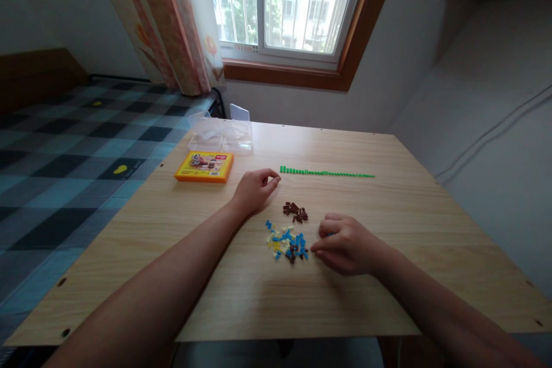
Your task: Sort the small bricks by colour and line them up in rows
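A long row of small green bricks point(325, 172) lies across the wooden table point(388, 276). My left hand point(255, 188) rests just left of the row's end, thumb and forefinger pinched together; what they hold is too small to see. A small heap of brown bricks point(295, 212) sits below the row. Nearer me lies a mixed pile of blue, cream, yellow and brown bricks point(288, 245). My right hand point(347, 243) sits at the pile's right edge with fingers curled and pinched; a bit of blue shows under its fingers.
An orange box point(204, 166) lies at the table's left, with a clear plastic container point(222, 134) behind it. A checked blue bedcover point(64, 155) spreads to the left. A window and curtain stand behind the table.
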